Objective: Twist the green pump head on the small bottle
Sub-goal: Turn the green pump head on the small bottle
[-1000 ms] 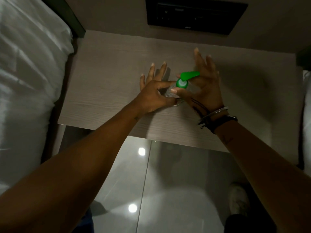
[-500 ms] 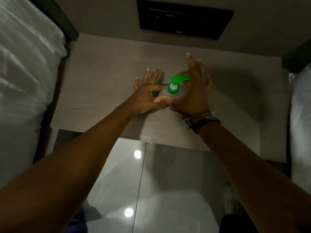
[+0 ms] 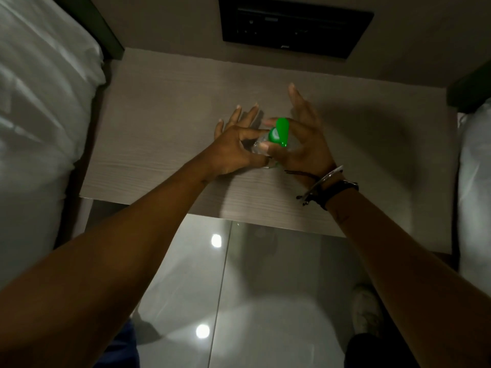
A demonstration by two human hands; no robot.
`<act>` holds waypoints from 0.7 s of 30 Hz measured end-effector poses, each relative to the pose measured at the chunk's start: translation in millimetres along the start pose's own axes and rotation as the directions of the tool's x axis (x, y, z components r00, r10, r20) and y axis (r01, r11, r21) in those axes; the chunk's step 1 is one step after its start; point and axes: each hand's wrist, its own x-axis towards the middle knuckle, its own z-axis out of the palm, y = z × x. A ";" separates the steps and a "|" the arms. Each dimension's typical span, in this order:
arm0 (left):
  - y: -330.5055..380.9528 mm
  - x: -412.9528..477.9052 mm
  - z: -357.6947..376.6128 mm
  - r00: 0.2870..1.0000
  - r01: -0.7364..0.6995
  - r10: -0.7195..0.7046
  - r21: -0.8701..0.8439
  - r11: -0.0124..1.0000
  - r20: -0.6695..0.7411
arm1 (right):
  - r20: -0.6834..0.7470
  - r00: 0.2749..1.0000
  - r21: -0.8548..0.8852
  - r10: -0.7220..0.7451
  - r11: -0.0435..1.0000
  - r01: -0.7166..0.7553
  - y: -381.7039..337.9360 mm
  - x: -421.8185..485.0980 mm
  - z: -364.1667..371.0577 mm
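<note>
The head view looks down on both hands meeting over a small table. The left hand (image 3: 233, 150) pinches the clear bottle (image 3: 259, 148) low on its body between thumb and forefinger, its other fingers fanned out loose above the tabletop. The right hand (image 3: 300, 144) has thumb and forefinger closed on the green pump head (image 3: 279, 132), the remaining fingers spread wide and pointing away from the person. The bottle stands near the middle of the wooden table (image 3: 164, 123), more or less upright, so its long axis runs up toward the camera; the pump's spout points roughly away from the person and a little right. It looks light, thin-walled plastic, likely to dent or spin if squeezed hard or held slack, so a firm hold on the body near the neck seems wise, with the twisting grip on the collar under the spout. White bedding (image 3: 39, 115) lies to the left, and a dark wall panel (image 3: 292, 25) sits beyond the table.
</note>
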 end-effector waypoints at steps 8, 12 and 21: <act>-2.3 4.3 -3.6 0.999 0.009 -0.009 0.000 1.000 0.048 | -0.150 0.981 0.018 0.121 0.993 -0.120 -13.7 5.4 8.2; -1.8 6.0 -2.7 0.997 0.026 -0.026 -0.002 1.000 0.069 | 0.023 0.997 0.080 0.080 0.993 -0.081 -4.5 -2.9 3.0; -3.2 7.9 -0.6 0.997 0.007 -0.008 0.006 1.000 0.077 | -0.147 0.973 0.036 0.177 0.984 -0.173 -15.6 -1.4 7.6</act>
